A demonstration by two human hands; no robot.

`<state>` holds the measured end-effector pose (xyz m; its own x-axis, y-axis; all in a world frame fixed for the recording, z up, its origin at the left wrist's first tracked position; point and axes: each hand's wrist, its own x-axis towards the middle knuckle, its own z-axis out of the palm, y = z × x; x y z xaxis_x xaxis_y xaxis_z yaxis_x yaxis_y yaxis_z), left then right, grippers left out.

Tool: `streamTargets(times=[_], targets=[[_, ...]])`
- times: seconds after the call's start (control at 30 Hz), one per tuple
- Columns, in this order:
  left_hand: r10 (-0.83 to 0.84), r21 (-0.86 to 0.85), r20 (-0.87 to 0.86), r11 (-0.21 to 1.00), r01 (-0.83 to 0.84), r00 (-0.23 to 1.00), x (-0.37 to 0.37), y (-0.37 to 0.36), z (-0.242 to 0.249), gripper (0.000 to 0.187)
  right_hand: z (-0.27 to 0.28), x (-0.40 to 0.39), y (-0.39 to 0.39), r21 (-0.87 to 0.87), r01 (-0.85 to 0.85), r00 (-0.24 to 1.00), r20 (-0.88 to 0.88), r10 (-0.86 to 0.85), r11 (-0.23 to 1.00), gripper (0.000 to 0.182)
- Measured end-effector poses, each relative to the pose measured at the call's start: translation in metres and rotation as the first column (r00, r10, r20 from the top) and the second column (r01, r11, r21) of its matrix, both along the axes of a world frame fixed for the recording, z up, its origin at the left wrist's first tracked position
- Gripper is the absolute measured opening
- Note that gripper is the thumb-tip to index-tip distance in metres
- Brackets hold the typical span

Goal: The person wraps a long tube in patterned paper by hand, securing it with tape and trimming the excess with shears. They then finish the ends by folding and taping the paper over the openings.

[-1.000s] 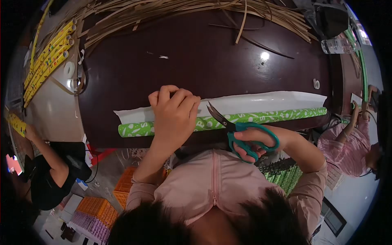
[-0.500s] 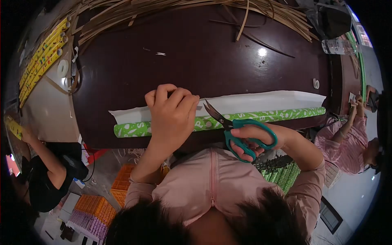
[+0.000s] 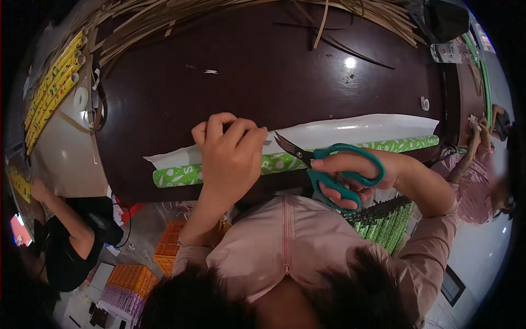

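A green-and-white patterned roll of wrapping paper lies along the near edge of the dark table, its white underside showing as a loose flap behind it. My left hand rests over the roll left of the middle, fingers curled and pinched; a small greyish strip shows beside its fingertips, and I cannot tell what they hold. In my right hand are teal-handled scissors, fingers through the loops. Their dark blades are slightly parted and point left, tips close to the left fingertips, above the paper.
Brown flat strips pile along the far edge. A tape roll sits at right, near a clear bottle. Yellow rolls stand left. Orange crates are below. Co-workers sit on both sides.
My right hand and the scissors have shifted slightly right and up, the forearm swinging outward. My left hand has stayed nearly in place. The view has tilted a little.
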<state>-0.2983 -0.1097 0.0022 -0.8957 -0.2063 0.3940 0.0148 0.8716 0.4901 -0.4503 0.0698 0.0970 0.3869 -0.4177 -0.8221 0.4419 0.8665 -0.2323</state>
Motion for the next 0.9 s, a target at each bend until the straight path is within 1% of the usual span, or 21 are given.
streamTargets(times=[0.17,0.23,0.33,0.37,0.4,0.43,0.47,0.53,0.6,0.63,0.7,0.73,0.83,0.9], targets=[[-0.014,-0.013,-0.014,1.000,0.014,1.000,0.000,-0.001,-0.001,0.012,0.007,-0.006,-0.009,0.058,-0.019,0.999,-0.034,0.021,0.998,0.059],[-0.002,-0.018,0.002,1.000,0.002,1.000,0.000,-0.001,0.000,0.004,0.009,-0.008,-0.011,0.078,-0.037,0.998,-0.048,0.041,0.996,0.059],[-0.007,-0.014,-0.004,1.000,0.007,1.000,0.000,-0.001,0.000,0.002,0.010,-0.008,-0.013,0.090,-0.059,0.997,-0.039,0.063,0.994,0.060],[-0.006,-0.010,-0.004,1.000,0.006,1.000,0.000,-0.001,-0.001,0.002,0.011,-0.006,-0.013,0.111,-0.031,0.998,-0.058,0.038,0.993,0.060],[-0.012,-0.013,-0.013,1.000,0.012,1.000,0.001,-0.001,-0.002,0.006,0.012,-0.004,-0.014,0.131,-0.003,0.997,-0.077,0.014,0.991,0.060],[-0.018,-0.016,-0.022,1.000,0.018,1.000,0.001,-0.001,-0.002,0.012,0.011,-0.002,-0.014,0.136,-0.005,0.997,-0.078,0.016,0.991,0.060],[-0.016,-0.012,-0.023,1.000,0.016,1.000,0.001,-0.001,-0.002,0.012,0.010,0.000,-0.014,0.144,-0.008,0.994,-0.111,0.024,0.990,0.057],[-0.013,-0.005,0.000,1.000,0.013,1.000,0.000,-0.002,-0.001,0.002,0.008,0.002,-0.011,0.153,-0.011,0.989,-0.144,0.033,0.988,0.056],[0.002,0.015,0.014,1.000,-0.002,1.000,0.000,-0.001,0.000,0.002,0.005,0.004,-0.006,0.082,0.001,0.986,-0.166,0.013,0.997,0.055],[0.017,0.033,0.029,0.999,-0.018,0.999,-0.001,-0.001,0.001,0.002,0.002,0.006,-0.002,0.084,0.003,0.986,-0.167,0.012,0.996,0.055],[0.030,0.040,0.051,0.999,-0.032,0.998,-0.002,0.000,0.003,0.002,-0.006,0.010,0.005,0.014,0.055,0.988,-0.148,-0.052,0.998,0.055],[0.044,0.044,0.077,0.998,-0.047,0.996,-0.002,0.000,0.003,0.002,-0.008,0.011,0.008,0.016,0.059,0.987,-0.148,-0.056,0.998,0.055],[0.066,0.054,0.080,0.996,-0.071,0.995,-0.003,0.001,0.003,0.003,-0.015,0.015,0.011,-0.017,0.072,0.984,-0.164,-0.073,0.997,0.056],[0.069,0.053,0.090,0.996,-0.074,0.994,-0.003,0.001,0.003,0.003,-0.018,0.018,0.011,-0.055,0.041,0.981,-0.188,-0.050,0.998,0.057]])
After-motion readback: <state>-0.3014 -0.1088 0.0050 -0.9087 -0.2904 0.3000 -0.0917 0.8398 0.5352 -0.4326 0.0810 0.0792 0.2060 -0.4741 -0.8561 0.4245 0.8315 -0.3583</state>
